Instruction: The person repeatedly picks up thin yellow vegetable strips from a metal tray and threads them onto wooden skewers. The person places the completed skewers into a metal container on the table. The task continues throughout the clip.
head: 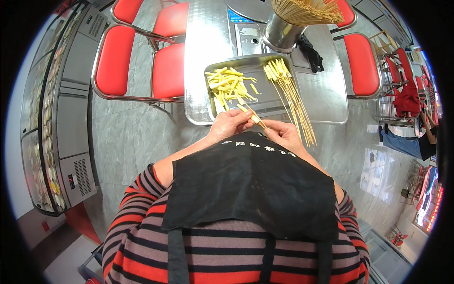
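My left hand (231,123) pinches a pale yellow vegetable strip (244,109) at the near edge of a metal tray (262,58). My right hand (283,132) holds the lower part of thin bamboo skewers (261,123) that meet the vegetable pieces between my hands. How many skewers I hold, I cannot tell. A heap of loose yellow vegetable strips (227,83) lies in the tray's left part. On the right, several skewers carrying vegetable pieces (279,71) lie with their bare ends over the tray's near edge.
The tray rests on a stainless steel table (198,32). Behind it stand a metal container (280,35) packed with bamboo skewers (305,14) and a round metal lid (248,9). A black cloth or glove (311,55) lies right of them. Red chairs (115,60) flank the table; a person (408,143) is far right.
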`<state>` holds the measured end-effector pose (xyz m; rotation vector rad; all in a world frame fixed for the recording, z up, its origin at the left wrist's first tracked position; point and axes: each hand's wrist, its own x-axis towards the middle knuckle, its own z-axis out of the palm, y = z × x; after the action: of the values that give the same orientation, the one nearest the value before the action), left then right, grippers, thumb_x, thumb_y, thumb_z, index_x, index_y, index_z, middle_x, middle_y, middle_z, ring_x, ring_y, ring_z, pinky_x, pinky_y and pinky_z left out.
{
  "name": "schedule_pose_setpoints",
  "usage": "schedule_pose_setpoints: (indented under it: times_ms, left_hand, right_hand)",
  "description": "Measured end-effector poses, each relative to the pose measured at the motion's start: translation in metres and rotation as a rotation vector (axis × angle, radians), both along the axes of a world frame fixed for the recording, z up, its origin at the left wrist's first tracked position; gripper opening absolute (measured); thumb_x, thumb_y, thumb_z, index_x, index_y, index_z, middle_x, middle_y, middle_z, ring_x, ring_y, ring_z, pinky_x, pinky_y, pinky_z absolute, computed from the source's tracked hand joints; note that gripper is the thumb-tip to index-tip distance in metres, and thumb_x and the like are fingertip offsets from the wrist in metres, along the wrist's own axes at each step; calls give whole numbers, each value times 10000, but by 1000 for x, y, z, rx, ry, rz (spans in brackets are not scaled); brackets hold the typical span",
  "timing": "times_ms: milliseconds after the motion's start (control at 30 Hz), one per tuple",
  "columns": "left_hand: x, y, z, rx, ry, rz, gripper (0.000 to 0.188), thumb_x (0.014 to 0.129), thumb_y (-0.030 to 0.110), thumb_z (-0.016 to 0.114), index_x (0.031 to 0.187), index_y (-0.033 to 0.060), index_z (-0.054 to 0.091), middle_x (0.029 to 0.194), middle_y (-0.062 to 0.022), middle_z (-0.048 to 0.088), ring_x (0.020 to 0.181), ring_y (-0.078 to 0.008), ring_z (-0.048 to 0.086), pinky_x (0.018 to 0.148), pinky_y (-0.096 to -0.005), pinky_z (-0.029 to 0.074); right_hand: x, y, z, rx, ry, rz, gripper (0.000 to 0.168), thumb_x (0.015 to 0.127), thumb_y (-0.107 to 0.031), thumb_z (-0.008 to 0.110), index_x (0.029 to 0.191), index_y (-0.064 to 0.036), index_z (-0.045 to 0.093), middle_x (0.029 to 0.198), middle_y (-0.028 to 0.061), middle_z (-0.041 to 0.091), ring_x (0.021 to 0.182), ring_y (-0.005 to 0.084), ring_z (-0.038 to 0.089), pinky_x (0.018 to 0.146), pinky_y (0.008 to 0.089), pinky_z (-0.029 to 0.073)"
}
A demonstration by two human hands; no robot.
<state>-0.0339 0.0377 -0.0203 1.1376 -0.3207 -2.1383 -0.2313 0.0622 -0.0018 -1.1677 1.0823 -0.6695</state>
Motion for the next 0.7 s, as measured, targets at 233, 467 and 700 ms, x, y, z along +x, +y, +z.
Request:
schedule_pose_setpoints:
  times_ms: [233,467,700]
  left_hand:
    - [-1,-2,10,-20,-103,-31,200,852,156,651,959,-8,609,798,-32,633,668,-59,581,598,-158,474]
    - [0,-2,6,7,-89,-54,201,846,155,659,947,-11,607,787,-33,624,693,-65,571,617,-176,469]
    - [-4,0,16,0,-175,-47,200,828,175,683,877,-12,630,742,-35,635,617,-62,569,532,-183,446]
  right_hand:
    - [0,-4,17,159,-98,-28,272,874,-25,534,1143,1,568,655,-46,546,537,-9,408,479,170,301]
    - [-1,0,14,291,-150,-108,176,868,-34,558,1039,-1,585,604,-31,559,508,-7,425,460,166,296]
    - [-4,-2,14,285,-99,-82,160,850,-44,592,1000,-22,542,575,-33,539,491,6,419,453,174,289]
